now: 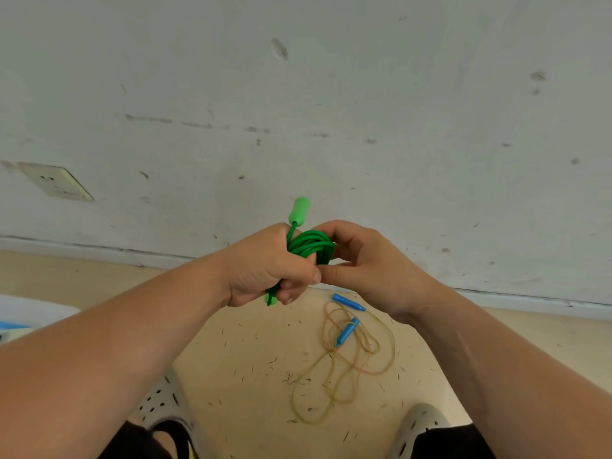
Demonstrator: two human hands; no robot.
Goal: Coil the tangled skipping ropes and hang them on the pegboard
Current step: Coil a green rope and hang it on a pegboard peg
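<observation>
**Fig.** My left hand (265, 270) gripped the green skipping rope (309, 246), its fist closed round the glossy, round-section coiled strands. My right hand (371, 270) curled its fingers over the coil's other side, thumb beneath. A smooth cylindrical green handle (299, 210) stood just above my left fist, long axis pointing up along the scuffed wall (331, 94). Below my right wrist, on the tan floor (248, 342), a yellowish rope (335, 351) lay in loose loops with its tapered blue handles (346, 331).
</observation>
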